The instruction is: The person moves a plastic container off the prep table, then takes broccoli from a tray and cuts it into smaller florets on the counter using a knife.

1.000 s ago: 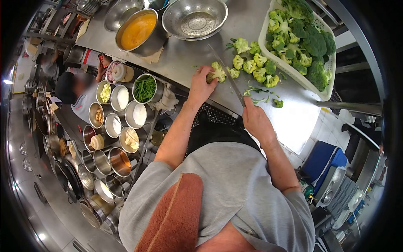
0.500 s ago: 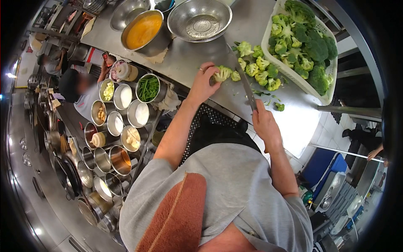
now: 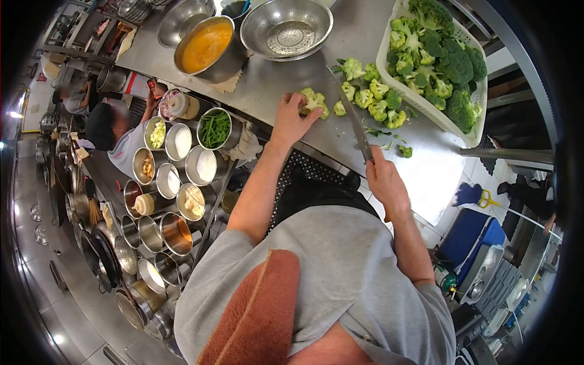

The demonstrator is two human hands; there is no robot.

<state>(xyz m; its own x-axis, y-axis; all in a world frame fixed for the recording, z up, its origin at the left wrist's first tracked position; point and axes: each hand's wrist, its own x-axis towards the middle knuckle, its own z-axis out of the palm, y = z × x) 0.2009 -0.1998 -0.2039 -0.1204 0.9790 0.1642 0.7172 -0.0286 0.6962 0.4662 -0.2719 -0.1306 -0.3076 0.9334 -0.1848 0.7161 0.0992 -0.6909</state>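
My left hand (image 3: 294,120) grips a pale green broccoli head (image 3: 314,102) on the steel counter (image 3: 267,79), fingers curled round its left and lower sides. In my right hand (image 3: 387,184) is a long kitchen knife (image 3: 353,118), its blade angled up and left across the counter. A small loose floret (image 3: 339,108) lies between the broccoli head and the blade, apart from both. Right of the knife several cut florets (image 3: 378,104) are gathered, with one little floret (image 3: 404,151) nearer me. Beyond them stands a white basket (image 3: 420,117) heaped with broccoli.
A perforated metal bowl (image 3: 287,30) and a pot of orange liquid (image 3: 207,47) stand at the back. On my left are metal containers of ingredients, one with chopped greens (image 3: 214,128). A co-worker (image 3: 109,131) is beyond them. A blue mop (image 3: 468,193) shows at right.
My left hand has shifted slightly left and turned the broccoli head, widening the gap to the small floret. The knife barely moved. A blue mop head has come into view at right.
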